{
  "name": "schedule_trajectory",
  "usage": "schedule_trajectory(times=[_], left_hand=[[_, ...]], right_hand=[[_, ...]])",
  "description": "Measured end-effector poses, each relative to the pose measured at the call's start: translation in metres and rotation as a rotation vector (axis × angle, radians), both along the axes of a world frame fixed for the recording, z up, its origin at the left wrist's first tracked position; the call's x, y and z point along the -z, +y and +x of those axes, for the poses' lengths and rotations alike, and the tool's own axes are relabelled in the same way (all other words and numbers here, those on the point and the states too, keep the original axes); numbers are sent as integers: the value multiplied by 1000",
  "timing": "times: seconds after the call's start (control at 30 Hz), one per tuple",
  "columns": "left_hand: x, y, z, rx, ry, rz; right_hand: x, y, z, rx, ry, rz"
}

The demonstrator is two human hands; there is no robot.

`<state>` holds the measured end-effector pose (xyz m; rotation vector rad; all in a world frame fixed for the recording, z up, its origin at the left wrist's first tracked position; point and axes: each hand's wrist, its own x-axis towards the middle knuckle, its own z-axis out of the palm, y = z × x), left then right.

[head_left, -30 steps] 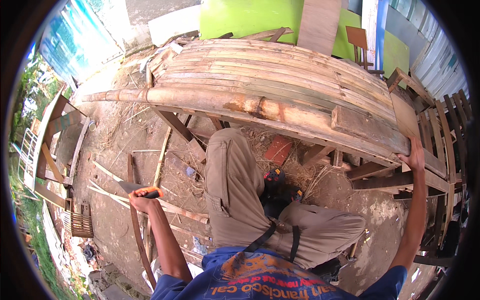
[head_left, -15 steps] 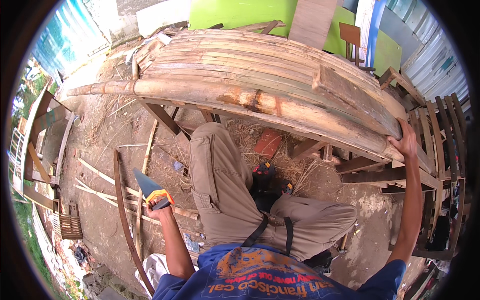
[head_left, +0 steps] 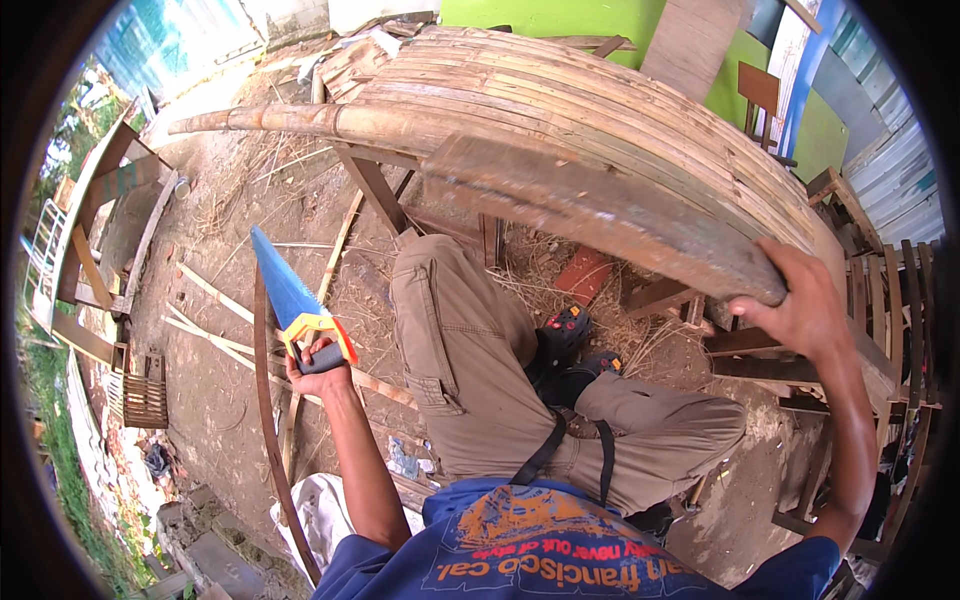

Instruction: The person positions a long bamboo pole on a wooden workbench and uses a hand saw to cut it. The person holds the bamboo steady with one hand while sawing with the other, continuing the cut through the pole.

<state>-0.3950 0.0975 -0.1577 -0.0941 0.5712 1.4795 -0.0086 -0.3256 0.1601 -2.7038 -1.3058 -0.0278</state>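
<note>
My left hand (head_left: 318,370) is closed round the grey-and-orange handle of a handsaw (head_left: 272,272), its blue blade pointing up and away from me. My right hand (head_left: 800,300) grips the near right end of a thick, weathered wooden plank (head_left: 600,212). The plank slants across the front of a bamboo-slat bench (head_left: 480,75), covering part of the bamboo pole (head_left: 290,117) along the bench's near edge. Its far left end reaches past that edge over my knees. Whether it still touches the bench, I cannot tell.
Split bamboo strips (head_left: 215,345) and a long curved dark strip (head_left: 266,400) lie on the dirt floor to the left. A red brick-like slab (head_left: 584,275) is under the bench. Slatted wooden furniture (head_left: 890,300) stands at right, a slatted crate (head_left: 138,400) at far left.
My right hand has drawn the plank off the bench top, toward me and to the left. The saw in my left hand has tilted to show more of its blade.
</note>
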Motion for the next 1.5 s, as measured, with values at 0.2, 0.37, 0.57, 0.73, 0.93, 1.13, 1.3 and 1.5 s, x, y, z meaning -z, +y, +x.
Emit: schedule_trajectory(times=[0.2, 0.37, 0.57, 0.73, 0.93, 1.13, 1.3, 1.5], left_hand=[[-1, -7, -19, 160, -247, 199], [-1, 1, -18, 252, -368, 327], [-35, 23, -10, 417, -247, 393], [-67, 44, -39, 318, -107, 443], [-124, 18, -43, 194, 213, 600], [-158, -29, 18, 301, 358, 908], [-185, -72, 80, 483, 196, 982], [-212, -189, 206, 700, 89, 979]], right_hand=[[73, 47, -49, 125, 340, -307], [207, 18, -22, 63, 232, -165], [291, 1, 2, 140, 382, -167], [367, -48, 37, 167, 379, -309], [439, -84, 53, 145, 437, -307], [495, -101, 56, 130, 335, -351], [500, -102, 66, 184, 384, -283], [394, -91, 40, 278, 689, 128]])
